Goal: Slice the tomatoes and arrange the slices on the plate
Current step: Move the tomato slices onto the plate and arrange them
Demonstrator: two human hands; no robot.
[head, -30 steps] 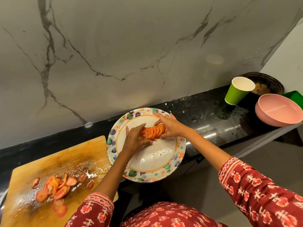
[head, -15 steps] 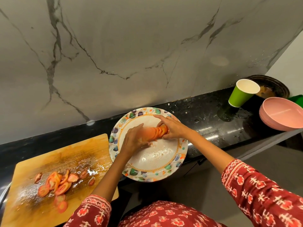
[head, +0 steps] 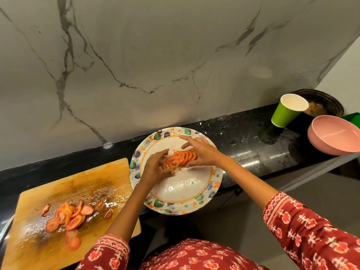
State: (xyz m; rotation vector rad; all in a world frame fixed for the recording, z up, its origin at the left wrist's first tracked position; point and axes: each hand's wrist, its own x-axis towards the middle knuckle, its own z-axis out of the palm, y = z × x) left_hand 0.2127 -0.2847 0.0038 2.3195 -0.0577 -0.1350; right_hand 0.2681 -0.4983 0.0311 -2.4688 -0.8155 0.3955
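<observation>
While a grey marble wall veined in dark lines fills the upper view, a black speckled desk runs along its foot. On the left of the desk lies a wet wooden cutting board, its near corner overhanging the edge. To its right, touching the board's corner, sits a round plate with a leaf-patterned rim, which also juts past the front edge of the desk. Two red patterned sleeves reach in from below. At the far right stand stacked pink bowls, with a dark round dish behind them and a green paper cup just beside them.

On the upper middle of the plate a row of tomato slices leans overlapping, the end slice tipped towards the left. Both hands work at this row. The left hand has relaxed, slightly bent fingers, its tips touching the leftmost slice from the near side, with no grasp round it. The right hand lies flat over the right end of the row, fingers straight and spread, thumb low along the near side, pressing the slices rather than gripping them.

More loose tomato slices and ends lie scattered on the lower left of the board, well apart from the plate.
</observation>
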